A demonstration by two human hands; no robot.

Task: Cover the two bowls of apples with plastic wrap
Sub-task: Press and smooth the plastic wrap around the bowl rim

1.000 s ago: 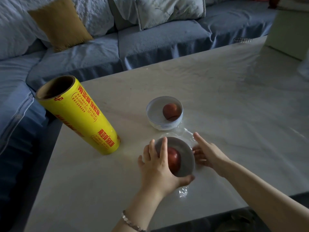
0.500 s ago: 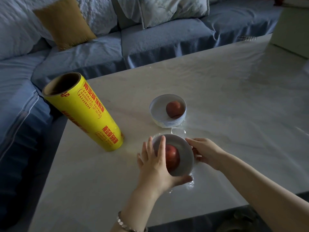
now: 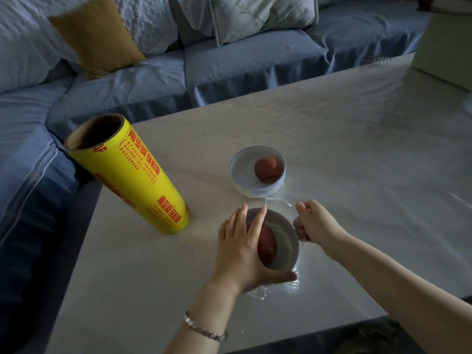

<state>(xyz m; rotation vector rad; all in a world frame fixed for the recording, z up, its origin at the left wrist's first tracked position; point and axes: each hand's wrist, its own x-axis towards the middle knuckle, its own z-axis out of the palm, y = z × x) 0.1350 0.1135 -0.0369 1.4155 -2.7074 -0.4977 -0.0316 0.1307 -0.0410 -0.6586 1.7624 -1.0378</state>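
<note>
The wrap roll (image 3: 132, 180) shines glossy, the tabletop (image 3: 357, 149) is smooth, the sofa (image 3: 242, 72) matt cloth.

The left hand (image 3: 240, 249) covers part of the near bowl (image 3: 284, 238) and part of its apple (image 3: 268, 247). The right hand (image 3: 316, 223) curls its fingers in, so any grip is hidden. The pale box (image 3: 444, 47) is cut off at the corner.

- Roll (image 3: 127, 175): bright yellow, red lettering, brown cardboard core.
- Plastic wrap (image 3: 293, 282): clear, with white glints.
- Far bowl (image 3: 237, 175): white, faint blue marks low on its wall.
- Far apple (image 3: 265, 167): red.
- Near bowl (image 3: 283, 236): pale grey-white.
- Near apple (image 3: 267, 245): red.
- Bench (image 3: 357, 175): cream, faint marble veining.
- Sofa (image 3: 242, 72): blue.
- Cushion (image 3: 97, 34): mustard yellow.
- Pillows (image 3: 255, 16): pale, quilted pattern.
- Bracelet (image 3: 204, 328): silver.
</note>
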